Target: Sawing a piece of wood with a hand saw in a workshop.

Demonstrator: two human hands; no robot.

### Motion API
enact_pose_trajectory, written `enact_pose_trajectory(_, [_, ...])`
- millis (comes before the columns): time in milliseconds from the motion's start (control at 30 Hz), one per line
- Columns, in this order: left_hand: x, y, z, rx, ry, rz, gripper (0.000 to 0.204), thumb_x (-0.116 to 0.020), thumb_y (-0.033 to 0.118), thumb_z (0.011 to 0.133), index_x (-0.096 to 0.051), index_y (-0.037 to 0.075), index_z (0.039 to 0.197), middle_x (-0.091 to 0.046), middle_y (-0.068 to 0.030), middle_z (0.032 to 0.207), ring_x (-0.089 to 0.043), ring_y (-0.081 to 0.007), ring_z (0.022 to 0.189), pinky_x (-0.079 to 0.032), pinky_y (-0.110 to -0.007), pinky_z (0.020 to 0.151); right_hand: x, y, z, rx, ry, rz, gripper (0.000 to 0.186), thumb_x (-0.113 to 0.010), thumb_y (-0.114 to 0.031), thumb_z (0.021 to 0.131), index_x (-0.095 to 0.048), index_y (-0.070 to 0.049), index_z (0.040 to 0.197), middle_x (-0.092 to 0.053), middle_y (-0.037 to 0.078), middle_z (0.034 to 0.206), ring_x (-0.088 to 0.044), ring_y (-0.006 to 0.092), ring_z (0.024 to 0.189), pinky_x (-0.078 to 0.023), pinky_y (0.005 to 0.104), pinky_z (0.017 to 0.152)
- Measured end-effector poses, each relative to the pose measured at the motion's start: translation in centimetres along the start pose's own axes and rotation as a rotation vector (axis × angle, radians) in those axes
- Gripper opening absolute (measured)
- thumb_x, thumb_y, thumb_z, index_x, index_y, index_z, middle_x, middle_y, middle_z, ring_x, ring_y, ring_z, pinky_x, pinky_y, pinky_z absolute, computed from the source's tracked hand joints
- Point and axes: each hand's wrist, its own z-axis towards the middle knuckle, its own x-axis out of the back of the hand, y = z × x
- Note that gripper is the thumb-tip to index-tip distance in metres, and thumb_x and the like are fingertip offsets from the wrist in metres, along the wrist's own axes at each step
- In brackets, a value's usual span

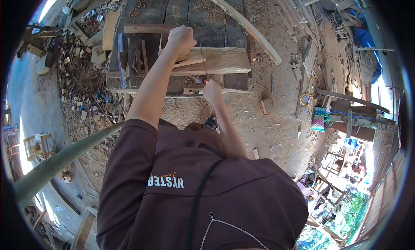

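A pale wooden board (229, 60) lies across a dark, weathered plank bench (235, 34) strewn with shavings. A thinner strip of wood (190, 62) rests on the board's left part. My left hand (180, 40) is closed over that left part, fingers curled downward; what they hold is hidden. A thin saw blade (203, 60) crosses the board just right of the strip, running upright in the picture. My right hand (212, 90) grips the saw at its near end, below the board's front edge, where a bit of red handle shows.
A long plank (255, 34) slants past the bench's back right. Scrap wood (82, 103) litters the left ground. A round pole (65, 157) runs diagonally at lower left. A woven bag (320, 119), coiled cords (308, 101) and stacked timber (302, 16) stand right.
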Motion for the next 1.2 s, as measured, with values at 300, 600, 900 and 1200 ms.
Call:
enact_pose_trajectory(300, [0.1,1.2,-0.2,-0.048,-0.001,0.017,0.03,-0.065,0.028,0.068,-0.069,0.001,0.079,-0.067,-0.0205,0.08,-0.066,-0.0342,0.079,-0.054,-0.043,0.072,0.7,-1.3,4.2,-0.03,0.009,0.003,0.027,-0.046,-0.017,0.087,-0.058,0.006,0.096,-0.061,0.033,0.089,-0.06,0.0457,0.091,-0.047,0.0512,0.081])
enact_pose_trajectory(600, [0.0,0.2,-0.4,-0.014,0.009,0.034,0.028,-0.065,0.027,0.068,-0.07,0.002,0.079,-0.067,-0.0194,0.083,-0.066,-0.0327,0.08,-0.054,-0.042,0.072,1.2,-0.9,-2.4,-0.093,0.021,-0.002,0.029,-0.042,-0.02,0.092,-0.058,0.005,0.094,-0.061,0.032,0.089,-0.06,0.0465,0.089,-0.047,0.052,0.079])
enact_pose_trajectory(900, [-0.6,0.7,-0.1,-0.048,0.034,0.025,0.028,-0.065,0.029,0.07,-0.069,0.001,0.075,-0.067,-0.019,0.077,-0.066,-0.0336,0.075,-0.053,-0.042,0.07,0.2,-0.5,2.7,-0.056,-0.005,0.0,0.029,-0.043,-0.021,0.092,-0.054,0.002,0.106,-0.062,0.031,0.093,-0.06,0.0455,0.093,-0.046,0.0522,0.083])
enact_pose_trajectory(1200, [0.0,0.2,-0.6,-0.07,-0.006,0.063,0.028,-0.064,0.029,0.071,-0.068,0.001,0.073,-0.066,-0.0195,0.076,-0.066,-0.0335,0.075,-0.053,-0.042,0.07,0.5,-0.2,-0.7,-0.09,0.016,0.006,0.029,-0.042,-0.022,0.092,-0.056,0.0,0.104,-0.062,0.03,0.092,-0.06,0.0447,0.093,-0.047,0.0518,0.082])
